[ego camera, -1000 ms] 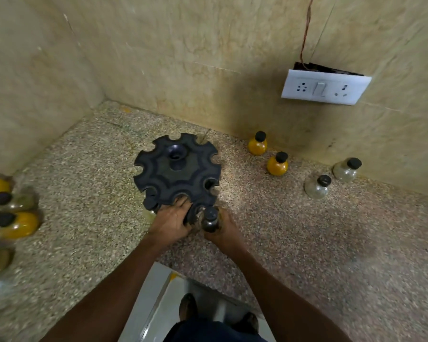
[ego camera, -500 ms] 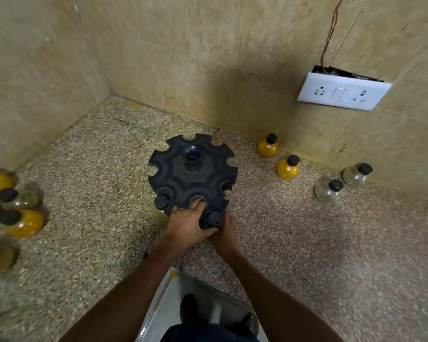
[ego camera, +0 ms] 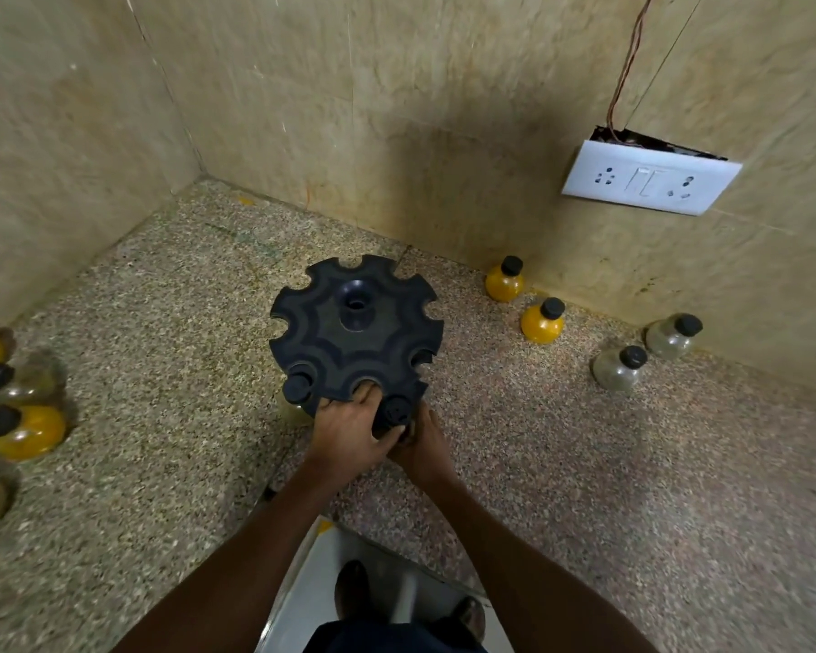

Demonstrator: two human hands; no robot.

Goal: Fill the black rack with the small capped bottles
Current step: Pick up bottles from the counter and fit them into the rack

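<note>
The black rack stands on the speckled bench toward its far left corner, a round disc with scalloped slots around its rim and a hollow hub in the middle. A black cap sits in the near-left slot, and a second capped bottle is in the near slot beside it. My left hand grips the near edge of the rack, fingers curled into the open slot between those two caps. My right hand lies just under and beside that second bottle, partly hidden by my left; its fingers seem wrapped around the bottle's body, though I cannot see them clearly.

Along the back edge to the right of the rack stand two orange bottles with black caps, then two clear ones, all well apart from the rack. At the left edge a blurred cluster of more capped bottles stands, some orange, some clear. A white switch plate hangs loose on the tiled wall with wires running up from it. My shoes show below the near edge.
</note>
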